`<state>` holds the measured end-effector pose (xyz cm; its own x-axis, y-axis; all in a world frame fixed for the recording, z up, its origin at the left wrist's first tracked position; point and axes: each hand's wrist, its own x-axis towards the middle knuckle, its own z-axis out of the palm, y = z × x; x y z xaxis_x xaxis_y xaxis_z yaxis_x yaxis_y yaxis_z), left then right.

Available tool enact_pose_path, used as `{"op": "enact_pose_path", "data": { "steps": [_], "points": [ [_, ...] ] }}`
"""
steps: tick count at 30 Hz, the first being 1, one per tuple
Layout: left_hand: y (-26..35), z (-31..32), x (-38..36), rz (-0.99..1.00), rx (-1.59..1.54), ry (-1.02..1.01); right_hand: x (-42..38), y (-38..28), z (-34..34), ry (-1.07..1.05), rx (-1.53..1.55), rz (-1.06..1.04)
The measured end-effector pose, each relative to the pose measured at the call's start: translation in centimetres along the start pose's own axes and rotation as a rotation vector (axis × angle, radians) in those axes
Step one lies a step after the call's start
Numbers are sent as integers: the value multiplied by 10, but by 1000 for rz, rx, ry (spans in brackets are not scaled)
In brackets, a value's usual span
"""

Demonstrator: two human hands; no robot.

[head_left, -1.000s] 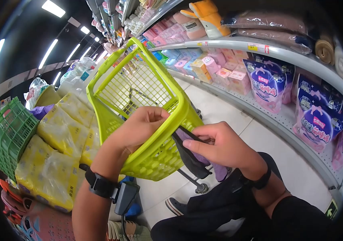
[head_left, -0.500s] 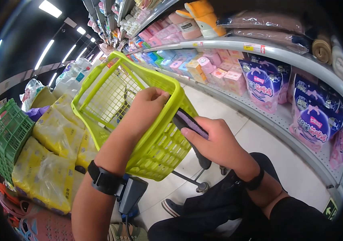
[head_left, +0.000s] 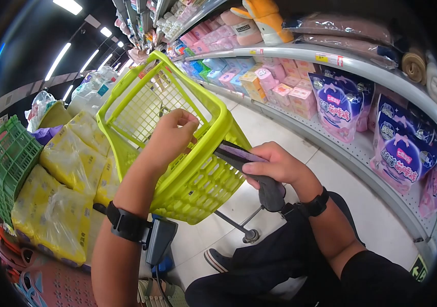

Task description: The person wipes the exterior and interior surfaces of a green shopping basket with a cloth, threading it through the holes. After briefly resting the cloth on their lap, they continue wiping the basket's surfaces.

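My right hand [head_left: 275, 165] grips a long, narrow dark grey fabric piece with a fuzzy purple side [head_left: 239, 153]. One end of this piece lies against the near rim of a lime-green shopping basket cart [head_left: 198, 192]; its rounded other end hangs below my fingers. Above the cart's opening, my left hand [head_left: 175, 132] is loosely bent at the fingers, apart from the rim, with nothing visible in them. Its fingertips are partly hidden. A black strap with a grey device is on my left forearm, and a black band is on my right wrist.
On the right, a shelf [head_left: 367, 53] holds purple packs [head_left: 336, 107], boxes and rolled textiles. Yellow plastic-wrapped packs [head_left: 57, 215] and a green crate [head_left: 8, 166] stand left. Clogs [head_left: 57, 284] sit at lower left. A cart wheel [head_left: 250, 235] rests near my shoe.
My left hand has drawn back left from the cart's rim, its fingers loosening. My right hand has moved slightly right with the grey fabric piece, showing more of its rounded end.
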<state>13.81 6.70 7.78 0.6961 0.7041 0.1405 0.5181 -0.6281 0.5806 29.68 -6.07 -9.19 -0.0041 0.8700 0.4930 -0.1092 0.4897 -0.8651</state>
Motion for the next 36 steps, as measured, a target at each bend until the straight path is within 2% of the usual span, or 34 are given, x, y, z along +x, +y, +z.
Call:
{"op": "enact_pose_path", "data": {
  "steps": [2,4,9,11,12,13,15,17,19,20,23,25,27,28,30,31,33,35,36],
  "points": [
    [-3,-3,4,0,-17,-2,0,10,-4,-25,-11,-55],
    [-10,-4,8,0,-40,-9,-2,24,-9,2,113,-178],
    [-19,-6,18,137,44,-83,-3,50,-14,95,254,-248],
    [-19,-5,17,135,53,-80,-10,58,-35,-107,575,-210],
    [-19,-6,16,126,63,-73,-8,60,-42,-85,557,-260],
    [-22,-6,16,123,62,-73,1,67,-38,-78,793,-520],
    [-26,-6,18,185,52,-82,0,63,-49,-13,785,-548],
    [-24,-6,20,166,32,-57,-5,57,-53,5,693,-526],
    [-19,-4,20,148,14,-35,-14,27,-41,145,410,-273],
    [-16,-3,18,193,7,-8,-16,21,-31,218,452,-171],
    [2,-4,2,284,18,46,-12,22,-24,141,586,-116],
    [20,-10,-19,337,36,73,-2,31,-16,191,525,-173],
    [30,-14,-45,355,292,38,1,31,-18,208,522,-171],
    [25,-12,-51,356,290,36,2,27,-19,213,445,-167],
    [12,-10,-65,396,528,173,2,18,-17,247,232,-166],
    [5,-7,-70,394,525,177,3,17,-15,243,230,-163],
    [-6,7,-76,476,669,432,5,15,-12,314,271,-151],
    [-13,17,-82,467,686,503,1,12,-7,339,230,-165],
    [-17,22,-84,487,709,554,-3,9,-9,321,160,-80]
  ]
}}
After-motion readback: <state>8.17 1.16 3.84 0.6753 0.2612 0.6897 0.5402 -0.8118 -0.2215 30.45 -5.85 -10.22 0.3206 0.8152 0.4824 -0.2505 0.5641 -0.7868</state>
